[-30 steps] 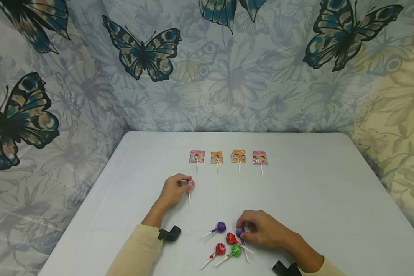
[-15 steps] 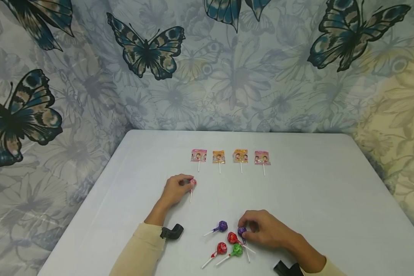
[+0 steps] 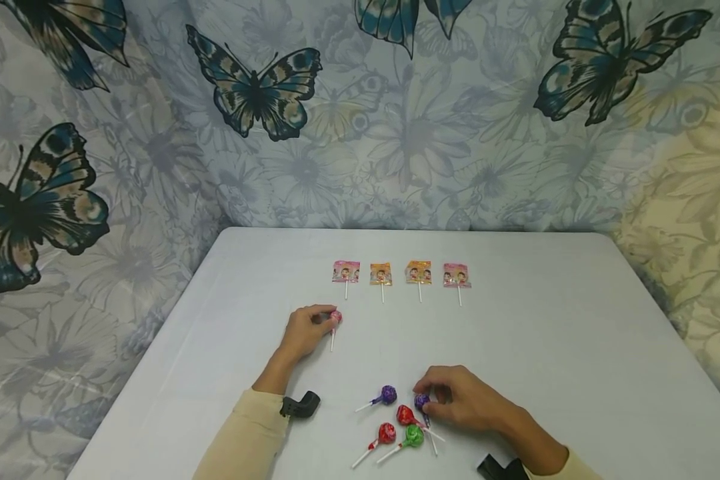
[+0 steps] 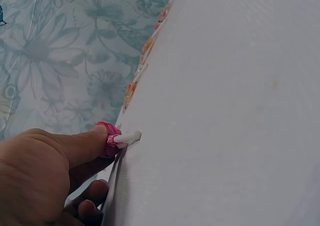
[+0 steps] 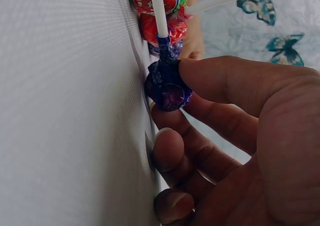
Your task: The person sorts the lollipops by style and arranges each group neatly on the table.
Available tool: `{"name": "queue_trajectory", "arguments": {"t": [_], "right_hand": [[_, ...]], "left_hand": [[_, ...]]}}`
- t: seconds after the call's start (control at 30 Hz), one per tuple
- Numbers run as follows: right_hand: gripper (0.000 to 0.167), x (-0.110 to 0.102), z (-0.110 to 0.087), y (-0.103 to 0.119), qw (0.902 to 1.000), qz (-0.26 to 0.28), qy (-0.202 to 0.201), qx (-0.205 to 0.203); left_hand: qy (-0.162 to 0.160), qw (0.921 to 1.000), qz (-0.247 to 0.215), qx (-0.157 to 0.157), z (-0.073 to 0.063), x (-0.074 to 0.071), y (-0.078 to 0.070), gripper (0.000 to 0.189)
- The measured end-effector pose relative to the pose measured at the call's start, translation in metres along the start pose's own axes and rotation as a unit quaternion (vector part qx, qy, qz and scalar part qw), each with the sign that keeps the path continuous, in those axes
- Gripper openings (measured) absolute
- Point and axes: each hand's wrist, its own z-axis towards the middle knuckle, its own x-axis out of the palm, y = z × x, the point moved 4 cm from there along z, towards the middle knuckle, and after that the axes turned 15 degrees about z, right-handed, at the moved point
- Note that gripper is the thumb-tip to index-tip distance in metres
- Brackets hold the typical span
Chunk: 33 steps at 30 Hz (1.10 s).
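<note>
My left hand [image 3: 321, 320] pinches the head of a pink lollipop [image 3: 335, 317] lying on the white table [image 3: 546, 333], its stick pointing toward me. In the left wrist view a fingertip of the left hand [image 4: 95, 145] lies over the pink lollipop [image 4: 108, 139]. My right hand [image 3: 427, 399] pinches a dark purple lollipop [image 3: 421, 401] at the edge of a small pile. In the right wrist view the right hand [image 5: 186, 111] holds the purple lollipop [image 5: 167, 88] between thumb and finger, against the table.
Loose near the right hand lie a purple lollipop [image 3: 387, 394], two red ones [image 3: 405, 415] [image 3: 387, 433] and a green one [image 3: 413, 435]. Several flat wrapped lollipops [image 3: 381, 273] form a row farther back. A butterfly-print cloth [image 3: 252, 93] hangs behind.
Both hands keep their holds in the same places. Only the head view has shifted slightly.
</note>
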Motion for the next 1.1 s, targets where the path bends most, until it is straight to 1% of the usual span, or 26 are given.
{"name": "queue_trajectory", "arguments": {"t": [0.13,0.3,0.47,0.6,0.8,0.9,1.0,1.1], "right_hand": [[0.017,0.0,0.001,0.0,1.0,0.007,0.002,-0.007],[0.018,0.001,0.001,-0.001,0.9998,0.009,0.001,-0.017],[0.017,0.0,0.0,-0.001,0.9998,0.012,-0.003,-0.015],[0.016,-0.002,0.0,-0.001,0.9995,0.017,-0.007,-0.024],[0.019,-0.007,-0.003,-0.001,0.9981,0.022,-0.026,-0.051],[0.021,-0.011,-0.004,0.0,0.9978,0.021,-0.041,-0.048],[0.02,-0.016,-0.002,0.003,0.9977,0.016,-0.049,-0.043],[0.019,-0.022,0.001,0.009,0.9974,0.006,-0.054,-0.049]], "left_hand": [[-0.006,1.0,0.004,0.004,-0.001,-0.001,-0.001,0.026],[-0.007,1.0,-0.001,0.002,-0.001,-0.001,-0.002,0.025],[-0.013,0.9998,-0.003,0.014,0.001,-0.001,-0.003,0.025],[-0.014,0.9997,-0.007,0.019,0.002,0.0,-0.003,0.025],[-0.014,0.9997,-0.011,0.014,0.005,0.003,-0.004,0.025],[-0.012,0.9998,-0.01,0.011,0.005,0.005,-0.004,0.025],[-0.013,0.9999,-0.008,0.0,0.003,0.005,-0.003,0.025],[-0.015,0.9998,-0.007,-0.011,0.0,0.005,-0.001,0.025]]}}
